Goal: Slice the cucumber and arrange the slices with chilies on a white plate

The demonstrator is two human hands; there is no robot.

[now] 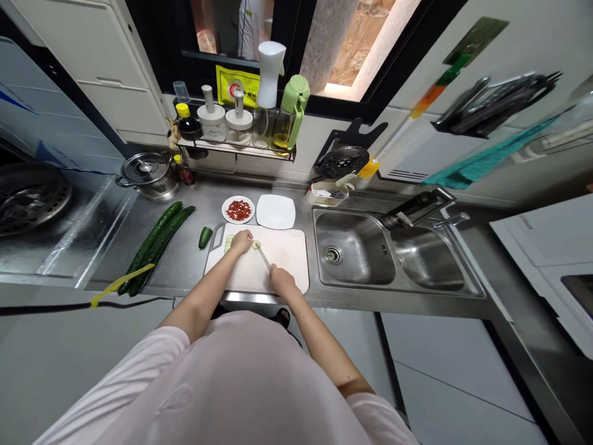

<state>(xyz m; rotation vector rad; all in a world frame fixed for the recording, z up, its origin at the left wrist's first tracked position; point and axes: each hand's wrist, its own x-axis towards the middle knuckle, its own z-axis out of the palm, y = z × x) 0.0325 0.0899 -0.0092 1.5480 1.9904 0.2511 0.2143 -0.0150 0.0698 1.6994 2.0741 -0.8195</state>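
My right hand (282,282) is wrapped round the handle of a knife (263,256), whose blade reaches up and left across the white cutting board (287,253). At the blade's tip lies a round cucumber slice (256,245). Right beside that slice is my left hand (241,241), fingers curled together; whatever they may hold is hidden. Several pale cucumber slices (228,243) rest on the board just left of my left hand. A short cucumber piece (205,237) lies on the steel counter, off the board's left side.
Behind the board stand a plate of chopped red pieces (238,210) and a white square plate (276,212). Whole cucumbers (157,244) lie left, near a lidded pot (149,176). A double sink (354,250) is right. A shelf (236,147) holds bottles and jars.
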